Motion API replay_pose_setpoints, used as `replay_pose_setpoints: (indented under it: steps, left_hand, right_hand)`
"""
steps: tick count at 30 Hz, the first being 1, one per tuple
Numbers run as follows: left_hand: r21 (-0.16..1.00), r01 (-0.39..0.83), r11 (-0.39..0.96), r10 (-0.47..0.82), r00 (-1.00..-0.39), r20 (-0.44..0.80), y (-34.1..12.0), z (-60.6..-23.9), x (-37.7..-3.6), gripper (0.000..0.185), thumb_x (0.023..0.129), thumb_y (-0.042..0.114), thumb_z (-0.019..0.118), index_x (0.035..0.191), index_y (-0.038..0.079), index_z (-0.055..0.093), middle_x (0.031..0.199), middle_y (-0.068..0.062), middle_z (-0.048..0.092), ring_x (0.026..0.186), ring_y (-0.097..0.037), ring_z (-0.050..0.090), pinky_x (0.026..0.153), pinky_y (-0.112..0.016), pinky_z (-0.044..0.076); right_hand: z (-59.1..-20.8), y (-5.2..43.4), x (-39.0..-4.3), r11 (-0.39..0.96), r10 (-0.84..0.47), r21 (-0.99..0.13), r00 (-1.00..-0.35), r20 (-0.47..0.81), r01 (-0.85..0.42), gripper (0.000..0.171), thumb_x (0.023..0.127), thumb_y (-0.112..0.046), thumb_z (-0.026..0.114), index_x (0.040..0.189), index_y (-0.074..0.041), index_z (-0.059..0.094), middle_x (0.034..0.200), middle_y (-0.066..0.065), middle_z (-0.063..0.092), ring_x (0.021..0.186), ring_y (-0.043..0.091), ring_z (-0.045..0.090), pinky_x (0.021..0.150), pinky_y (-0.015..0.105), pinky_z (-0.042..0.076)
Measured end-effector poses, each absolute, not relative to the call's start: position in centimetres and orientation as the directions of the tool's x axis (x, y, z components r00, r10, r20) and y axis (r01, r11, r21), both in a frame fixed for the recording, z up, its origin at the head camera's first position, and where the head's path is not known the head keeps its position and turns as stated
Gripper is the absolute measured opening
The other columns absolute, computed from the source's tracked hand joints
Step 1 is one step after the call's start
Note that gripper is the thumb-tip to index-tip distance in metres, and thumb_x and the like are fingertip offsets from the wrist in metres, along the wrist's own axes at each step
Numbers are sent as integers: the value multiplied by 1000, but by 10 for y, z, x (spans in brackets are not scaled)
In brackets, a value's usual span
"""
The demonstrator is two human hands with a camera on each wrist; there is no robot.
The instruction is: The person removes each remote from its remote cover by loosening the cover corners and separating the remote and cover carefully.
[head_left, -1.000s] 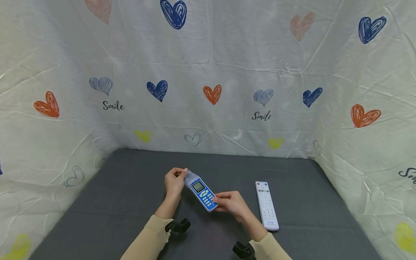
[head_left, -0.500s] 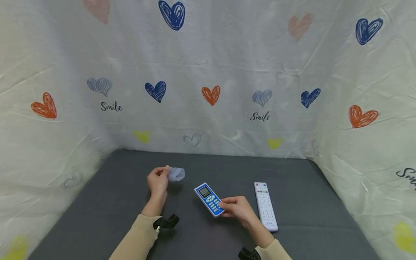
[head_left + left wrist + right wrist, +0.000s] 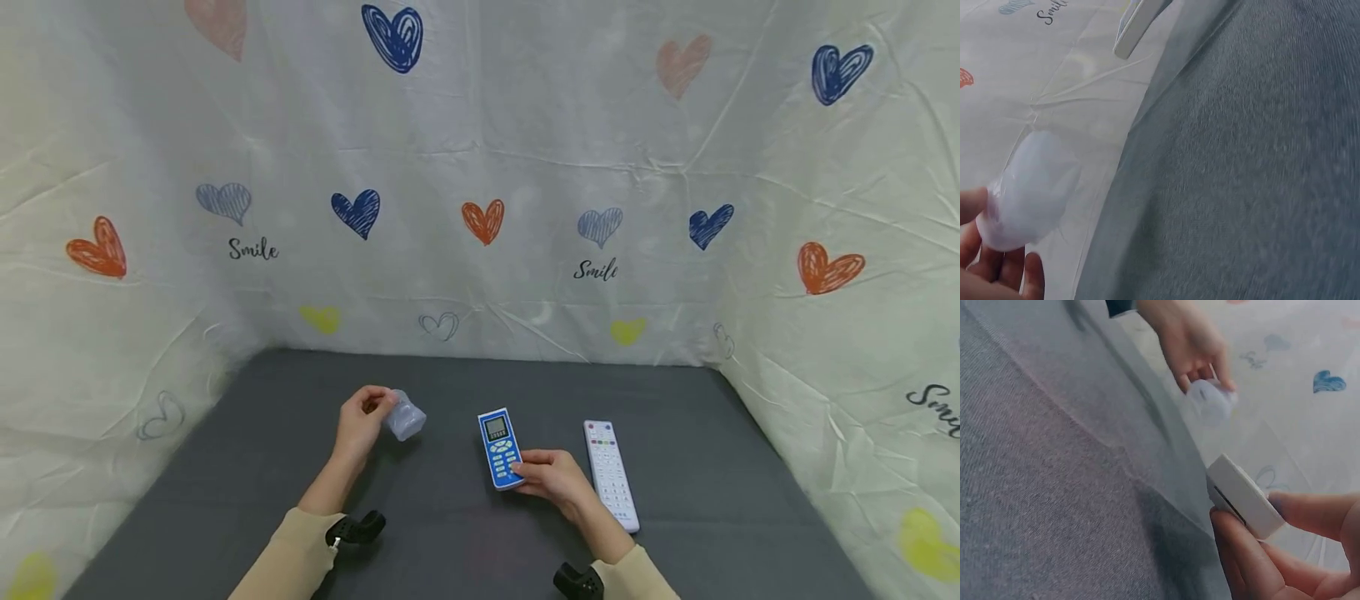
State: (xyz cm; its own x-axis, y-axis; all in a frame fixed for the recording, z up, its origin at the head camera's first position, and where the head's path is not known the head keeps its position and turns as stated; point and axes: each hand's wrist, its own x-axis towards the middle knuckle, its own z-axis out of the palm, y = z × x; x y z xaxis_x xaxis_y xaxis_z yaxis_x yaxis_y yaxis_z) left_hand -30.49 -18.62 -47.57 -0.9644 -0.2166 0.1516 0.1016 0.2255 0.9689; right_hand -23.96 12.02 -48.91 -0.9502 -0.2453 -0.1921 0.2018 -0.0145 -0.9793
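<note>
Over the counter (image 3: 450, 533), a blue-faced remote (image 3: 500, 448) is being pinched by the right hand (image 3: 558, 479); to its left, a translucent cover (image 3: 407, 418), apparently plastic, is being pinched by the left hand (image 3: 360, 423).

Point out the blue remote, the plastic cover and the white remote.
Blue remote (image 3: 500, 448): head view, on the buttoned front, near its middle.
Plastic cover (image 3: 1034, 190): left wrist view, on the middle of its see-through side.
White remote (image 3: 611, 473): head view, on the buttoned face, about halfway along.
</note>
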Motion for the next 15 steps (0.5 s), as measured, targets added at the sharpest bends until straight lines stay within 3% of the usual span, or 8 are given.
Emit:
replay_pose_setpoints:
  steps: [9, 15]
  left_hand:
    - [945, 198, 261, 61, -980, 188, -198, -470, -301, 28, 91, 15, 64, 111, -4, 61, 99, -9, 59, 85, -12, 52, 74, -28, 48]
    - [930, 223, 291, 201, -965, 168, -206, -468, -304, 25, 90, 12, 64, 110, -3, 62, 106, -16, 60, 90, -16, 53, 76, -31, 49]
  right_hand:
    - [-484, 114, -241, -58, -308, -965, -924, -225, 255, 50, 90, -11, 63, 129, 15, 46, 109, 17, 67, 87, 15, 67, 84, 36, 55]
    - [-485, 105, -240, 47, -273, -973, -934, -231, 227, 50, 89, -18, 66, 126, 13, 51, 104, 13, 70, 82, 10, 65, 80, 32, 55]
